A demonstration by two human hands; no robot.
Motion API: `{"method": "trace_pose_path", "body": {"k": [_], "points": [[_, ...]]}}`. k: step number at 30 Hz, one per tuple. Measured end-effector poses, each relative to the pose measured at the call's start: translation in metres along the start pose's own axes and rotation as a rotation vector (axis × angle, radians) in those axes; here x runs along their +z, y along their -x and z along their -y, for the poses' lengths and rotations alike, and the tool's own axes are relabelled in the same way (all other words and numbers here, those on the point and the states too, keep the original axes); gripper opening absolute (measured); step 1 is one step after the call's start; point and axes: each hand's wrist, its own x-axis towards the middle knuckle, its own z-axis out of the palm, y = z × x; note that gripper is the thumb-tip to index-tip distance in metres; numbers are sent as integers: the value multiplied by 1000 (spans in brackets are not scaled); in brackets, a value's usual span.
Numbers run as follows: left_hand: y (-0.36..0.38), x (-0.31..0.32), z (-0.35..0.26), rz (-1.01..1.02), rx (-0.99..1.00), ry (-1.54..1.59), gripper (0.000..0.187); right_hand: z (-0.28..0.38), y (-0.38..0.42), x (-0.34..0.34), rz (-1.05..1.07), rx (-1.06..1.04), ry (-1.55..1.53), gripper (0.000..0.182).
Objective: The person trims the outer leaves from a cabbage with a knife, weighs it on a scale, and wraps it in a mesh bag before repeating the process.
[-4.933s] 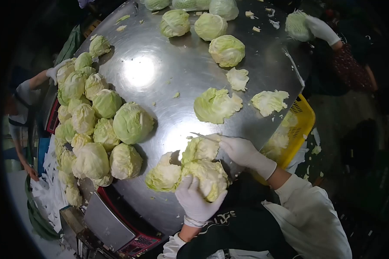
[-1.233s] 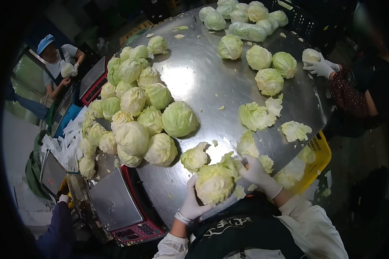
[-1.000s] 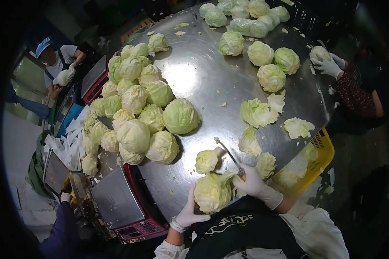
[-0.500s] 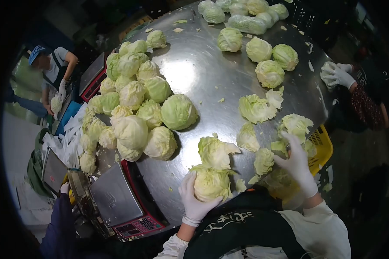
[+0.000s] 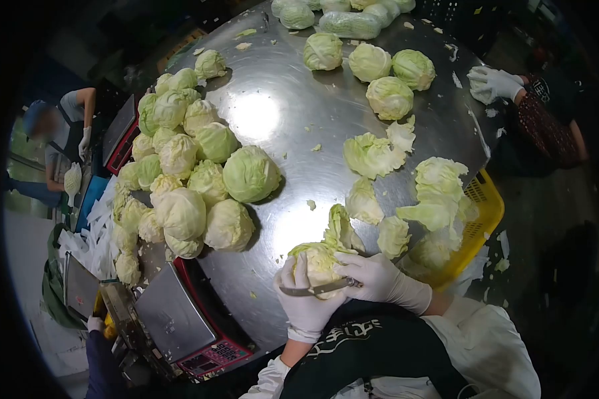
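Note:
In white gloves, both my hands are at one cabbage (image 5: 321, 265) at the near edge of the metal table (image 5: 299, 179). My left hand (image 5: 303, 296) is wrapped round its left and lower side. A knife (image 5: 319, 288) with a dark blade lies across the near side of this cabbage. Its handle end shows under my right hand (image 5: 373, 279), which is closed on it and also touches the cabbage's right side. Just beyond stands a loose outer leaf (image 5: 341, 226). Other torn leaves (image 5: 374, 154) lie to the right.
Many cabbages (image 5: 180, 213) are heaped at left, beside a red-framed scale (image 5: 173, 312). Several more (image 5: 389, 98) stand at the far side, near wrapped ones (image 5: 349, 24). A yellow crate (image 5: 489, 213) with leaves is at right. Co-workers stand left and right; one's gloved hands (image 5: 496, 85) hold a cabbage.
My right hand has come from the leaves by the crate to the cabbage, and the knife now shows plainly across it. A leaf now hangs at the crate's edge. The view has shifted.

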Motion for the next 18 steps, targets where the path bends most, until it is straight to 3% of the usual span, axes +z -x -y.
{"method": "trace_pose_path", "body": {"k": [2, 4, 5, 7, 8, 9, 11, 12, 13, 15, 17, 18], "points": [[-1, -4, 0, 45, -52, 14, 109, -7, 0, -1, 3, -61, 44, 32], [-1, -8, 2, 93, -113, 47, 111, -29, 0, 4, -194, 42, -158, 22], [3, -7, 7, 92, -115, 46, 111, -39, 2, 0, -192, 41, -159, 22], [12, -4, 16, 25, -181, 181, 112, -46, -6, -18, -26, 571, 98, 18], [15, -3, 18, 25, -181, 181, 112, -42, -7, -22, 90, 750, -42, 27], [18, -2, 16, 9, -176, 179, 112, -34, -9, -16, 92, 756, -44, 27], [21, -1, 9, 0, -169, 180, 112, -17, -11, 2, -145, 389, -347, 39], [20, -3, 4, 26, -96, 90, 112, 0, -22, -7, 65, 599, -175, 44], [20, -4, 0, 51, -24, -2, 113, -6, -24, -3, 66, 601, -176, 44], [26, -3, 3, 43, -44, 53, 113, -22, -26, 10, 98, 652, -637, 53], [29, -5, 5, 47, -96, 91, 113, -25, -26, 7, 117, 672, -603, 51], [29, -5, 5, 48, -98, 93, 113, -16, -31, -2, 189, 677, -440, 46]]}}
